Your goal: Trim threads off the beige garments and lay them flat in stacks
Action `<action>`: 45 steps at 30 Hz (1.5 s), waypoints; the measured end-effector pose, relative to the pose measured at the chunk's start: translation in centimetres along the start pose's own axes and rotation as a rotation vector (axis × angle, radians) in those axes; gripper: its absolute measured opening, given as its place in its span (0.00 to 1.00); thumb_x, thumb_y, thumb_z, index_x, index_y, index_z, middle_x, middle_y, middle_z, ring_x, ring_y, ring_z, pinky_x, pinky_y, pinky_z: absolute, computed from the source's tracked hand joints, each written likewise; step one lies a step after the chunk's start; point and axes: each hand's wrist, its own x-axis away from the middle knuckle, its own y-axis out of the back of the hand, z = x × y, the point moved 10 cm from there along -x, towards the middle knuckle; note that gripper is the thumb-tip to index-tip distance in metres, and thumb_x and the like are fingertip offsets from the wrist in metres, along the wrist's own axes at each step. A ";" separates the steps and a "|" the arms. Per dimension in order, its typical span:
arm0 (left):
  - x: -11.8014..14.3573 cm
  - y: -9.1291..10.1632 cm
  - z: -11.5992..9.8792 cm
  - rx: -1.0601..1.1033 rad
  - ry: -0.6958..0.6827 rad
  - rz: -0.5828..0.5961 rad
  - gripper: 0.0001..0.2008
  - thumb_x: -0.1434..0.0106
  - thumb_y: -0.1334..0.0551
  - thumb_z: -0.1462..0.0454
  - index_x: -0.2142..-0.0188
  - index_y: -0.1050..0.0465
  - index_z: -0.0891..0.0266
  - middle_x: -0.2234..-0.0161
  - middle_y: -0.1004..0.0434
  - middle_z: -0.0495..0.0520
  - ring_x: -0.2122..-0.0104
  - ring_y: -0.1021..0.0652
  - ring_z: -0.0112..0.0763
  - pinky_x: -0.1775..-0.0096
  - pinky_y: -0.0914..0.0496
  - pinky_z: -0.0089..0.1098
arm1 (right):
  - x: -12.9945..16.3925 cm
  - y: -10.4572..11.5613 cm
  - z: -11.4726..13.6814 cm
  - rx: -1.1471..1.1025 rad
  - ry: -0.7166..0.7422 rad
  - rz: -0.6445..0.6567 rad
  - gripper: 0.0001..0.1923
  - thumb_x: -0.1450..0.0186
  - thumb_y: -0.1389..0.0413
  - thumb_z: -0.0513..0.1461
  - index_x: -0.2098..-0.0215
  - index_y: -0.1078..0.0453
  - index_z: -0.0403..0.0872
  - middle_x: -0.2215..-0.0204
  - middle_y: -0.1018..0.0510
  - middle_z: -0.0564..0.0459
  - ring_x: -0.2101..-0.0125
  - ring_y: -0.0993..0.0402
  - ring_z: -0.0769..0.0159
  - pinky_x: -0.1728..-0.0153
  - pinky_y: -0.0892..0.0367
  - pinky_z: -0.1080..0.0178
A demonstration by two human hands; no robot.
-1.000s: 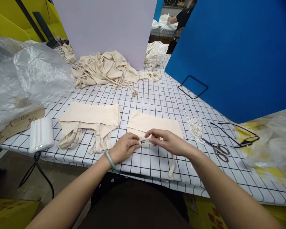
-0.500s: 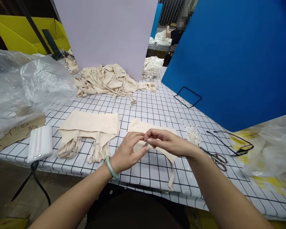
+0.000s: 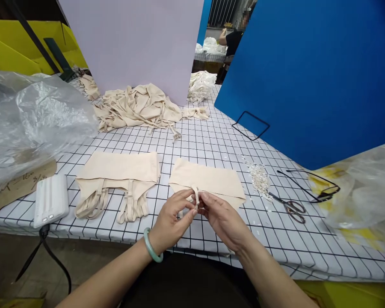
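Observation:
Between my hands a narrow cream fabric strap (image 3: 196, 196) is pinched, its looped end sticking up. My left hand (image 3: 175, 220), with a pale green bangle on the wrist, grips it between thumb and fingers. On the other side my right hand (image 3: 223, 218) holds the strap with its fingertips; part of the grip is hidden. The strap lies over the lower edge of a flat cream garment (image 3: 208, 176) on the table. To the left, a stack of similar cream garments (image 3: 118, 167) has its looped straps hanging toward me.
Scissors (image 3: 293, 208), eyeglasses (image 3: 324, 194) and a heap of small white scraps (image 3: 259, 179) lie at right. A white power bank (image 3: 51, 201) with a cable is at the left edge. Behind are a cream fabric pile (image 3: 141, 107) and a blue panel (image 3: 308, 77); a person sits far back.
My right hand has turned and dropped lower, its palm now facing left. The strap's looped end now stands up between my fingers. The view has shifted slightly.

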 end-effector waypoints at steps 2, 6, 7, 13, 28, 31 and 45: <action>0.1 -0.3 -0.2 -0.024 -0.043 0.011 0.05 0.33 0.40 0.66 0.66 0.26 0.59 0.55 0.21 0.59 0.45 0.27 0.41 0.43 0.32 0.47 | -0.5 -0.3 0.0 -0.057 0.008 -0.021 0.14 0.40 0.36 0.51 0.67 0.23 0.49 0.70 0.26 0.55 0.67 0.33 0.67 0.58 0.36 0.61; -0.2 -0.5 -0.1 -0.037 -0.060 0.024 0.05 0.33 0.41 0.68 0.66 0.27 0.59 0.58 0.22 0.57 0.51 0.24 0.39 0.47 0.30 0.42 | -0.9 -0.6 0.0 -0.103 0.009 -0.024 0.12 0.39 0.36 0.48 0.65 0.22 0.49 0.67 0.23 0.53 0.65 0.32 0.67 0.58 0.36 0.62; -0.3 -0.5 0.0 -0.035 -0.053 0.026 0.06 0.33 0.41 0.68 0.66 0.28 0.59 0.58 0.22 0.57 0.52 0.24 0.38 0.49 0.29 0.41 | -0.9 -0.7 0.0 -0.093 0.013 -0.017 0.12 0.38 0.36 0.48 0.64 0.22 0.49 0.65 0.23 0.52 0.63 0.31 0.66 0.56 0.36 0.62; -0.5 -0.5 -0.3 -0.068 -0.059 0.027 0.06 0.34 0.42 0.69 0.64 0.27 0.58 0.58 0.22 0.56 0.51 0.25 0.38 0.47 0.30 0.41 | -1.1 -0.6 -0.1 0.043 0.044 -0.069 0.12 0.41 0.34 0.47 0.65 0.22 0.48 0.62 0.20 0.51 0.59 0.29 0.62 0.54 0.35 0.59; -0.3 0.5 3.6 0.232 0.370 0.044 0.08 0.36 0.39 0.61 0.69 0.31 0.63 0.71 0.31 0.49 0.71 0.30 0.27 0.67 0.34 0.29 | 0.0 -0.2 -1.2 0.235 -0.020 -0.136 0.20 0.43 0.35 0.52 0.65 0.27 0.46 0.74 0.27 0.56 0.77 0.34 0.72 0.76 0.35 0.67; -1.6 0.1 1.7 -0.050 0.168 0.125 0.07 0.35 0.42 0.66 0.71 0.32 0.62 0.71 0.32 0.50 0.71 0.30 0.28 0.68 0.34 0.29 | 0.1 0.9 -1.1 0.349 0.002 -0.166 0.20 0.41 0.38 0.54 0.67 0.26 0.45 0.77 0.30 0.56 0.77 0.36 0.72 0.79 0.40 0.69; -8.3 -3.3 7.8 -0.452 -0.098 0.291 0.09 0.41 0.43 0.77 0.69 0.30 0.63 0.65 0.26 0.56 0.63 0.27 0.36 0.58 0.28 0.36 | -4.5 4.1 -4.2 0.086 -0.258 -0.305 0.13 0.44 0.35 0.45 0.73 0.30 0.44 0.79 0.25 0.55 0.81 0.31 0.72 0.81 0.31 0.68</action>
